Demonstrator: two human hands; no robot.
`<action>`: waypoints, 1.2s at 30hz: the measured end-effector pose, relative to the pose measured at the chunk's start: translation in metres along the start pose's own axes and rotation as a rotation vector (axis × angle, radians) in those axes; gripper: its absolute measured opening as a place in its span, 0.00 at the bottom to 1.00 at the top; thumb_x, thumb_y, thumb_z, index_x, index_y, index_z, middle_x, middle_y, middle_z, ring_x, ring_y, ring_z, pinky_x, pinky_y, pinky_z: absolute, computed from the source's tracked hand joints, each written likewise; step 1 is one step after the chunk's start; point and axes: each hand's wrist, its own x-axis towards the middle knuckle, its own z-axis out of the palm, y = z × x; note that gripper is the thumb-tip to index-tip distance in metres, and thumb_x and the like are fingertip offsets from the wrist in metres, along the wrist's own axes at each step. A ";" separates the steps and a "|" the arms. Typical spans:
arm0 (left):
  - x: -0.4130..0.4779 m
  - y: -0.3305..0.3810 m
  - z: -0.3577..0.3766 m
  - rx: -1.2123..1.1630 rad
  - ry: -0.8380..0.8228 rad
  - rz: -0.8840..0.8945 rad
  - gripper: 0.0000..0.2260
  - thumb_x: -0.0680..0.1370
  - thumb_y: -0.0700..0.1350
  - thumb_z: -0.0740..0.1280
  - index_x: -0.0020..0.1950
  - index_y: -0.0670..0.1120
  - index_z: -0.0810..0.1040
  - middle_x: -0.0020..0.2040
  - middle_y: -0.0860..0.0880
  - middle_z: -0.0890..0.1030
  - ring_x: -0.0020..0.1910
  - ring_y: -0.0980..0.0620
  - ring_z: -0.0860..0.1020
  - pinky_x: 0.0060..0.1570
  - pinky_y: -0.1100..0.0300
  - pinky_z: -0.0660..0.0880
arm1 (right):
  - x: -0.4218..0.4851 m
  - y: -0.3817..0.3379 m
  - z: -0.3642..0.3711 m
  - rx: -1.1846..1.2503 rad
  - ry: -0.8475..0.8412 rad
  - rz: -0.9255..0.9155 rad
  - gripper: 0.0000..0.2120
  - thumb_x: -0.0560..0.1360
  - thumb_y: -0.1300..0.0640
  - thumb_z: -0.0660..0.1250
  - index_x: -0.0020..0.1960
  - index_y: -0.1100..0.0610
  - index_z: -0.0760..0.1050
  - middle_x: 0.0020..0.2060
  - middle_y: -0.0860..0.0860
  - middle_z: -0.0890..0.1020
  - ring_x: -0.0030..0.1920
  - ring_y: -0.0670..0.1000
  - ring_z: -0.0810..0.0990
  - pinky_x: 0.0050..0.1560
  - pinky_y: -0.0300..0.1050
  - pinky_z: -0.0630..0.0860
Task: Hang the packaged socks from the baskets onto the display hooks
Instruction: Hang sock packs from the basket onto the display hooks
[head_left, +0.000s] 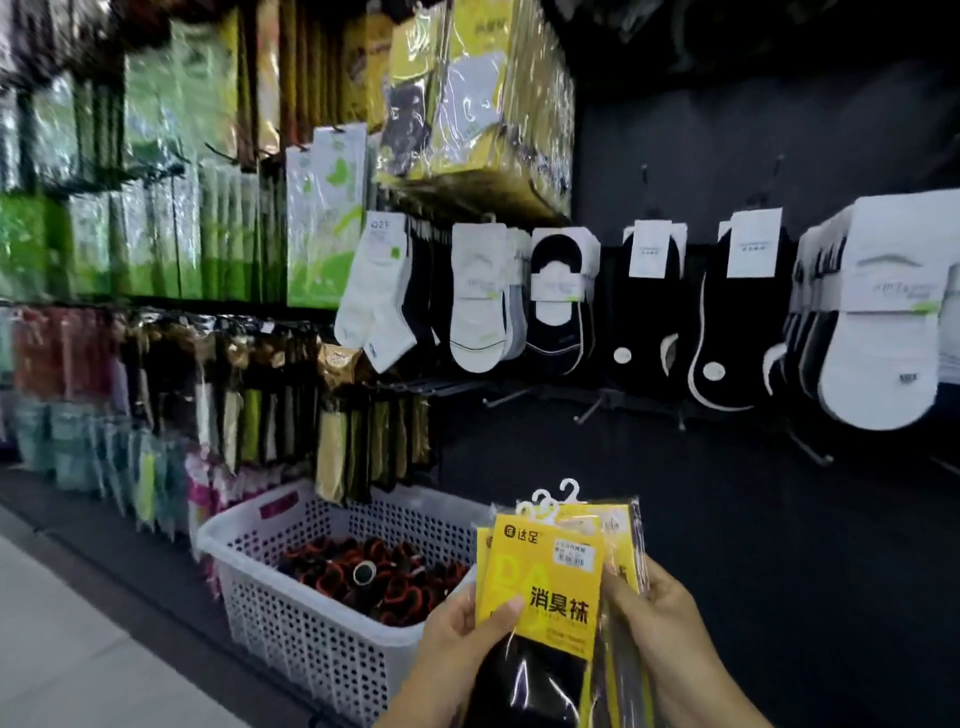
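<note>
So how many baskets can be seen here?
1: the white perforated basket below the hanging socks, left of the held yellow sock packs. Others may lie out of frame.

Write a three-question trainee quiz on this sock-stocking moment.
1. True or false: the yellow sock packs lie inside the white basket.
2. The left hand and right hand: A) both grip the packs B) both hang idle C) both reach into the basket.
3. Fill in: the packs' plastic hangers are ____ in colour.
Key: 1 false; 2 A; 3 white.
</note>
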 end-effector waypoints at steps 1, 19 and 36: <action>0.005 0.002 -0.005 0.001 -0.003 0.003 0.16 0.64 0.44 0.74 0.50 0.43 0.83 0.48 0.43 0.85 0.48 0.49 0.84 0.43 0.64 0.78 | 0.006 -0.001 0.004 -0.001 0.009 -0.001 0.06 0.75 0.60 0.67 0.51 0.56 0.81 0.41 0.55 0.86 0.43 0.56 0.86 0.46 0.52 0.80; 0.102 0.084 -0.173 0.203 0.362 0.254 0.07 0.75 0.47 0.69 0.53 0.54 0.80 0.48 0.58 0.85 0.51 0.60 0.80 0.50 0.61 0.71 | 0.176 -0.002 0.109 -0.099 0.119 -0.203 0.07 0.79 0.56 0.63 0.47 0.54 0.80 0.39 0.50 0.86 0.43 0.50 0.85 0.48 0.48 0.80; 0.164 0.053 -0.168 0.139 0.301 0.193 0.17 0.75 0.46 0.68 0.55 0.34 0.73 0.48 0.42 0.84 0.51 0.44 0.82 0.59 0.47 0.74 | 0.274 0.040 0.097 -0.194 0.601 0.054 0.14 0.76 0.58 0.67 0.60 0.62 0.74 0.59 0.62 0.77 0.54 0.62 0.77 0.55 0.53 0.75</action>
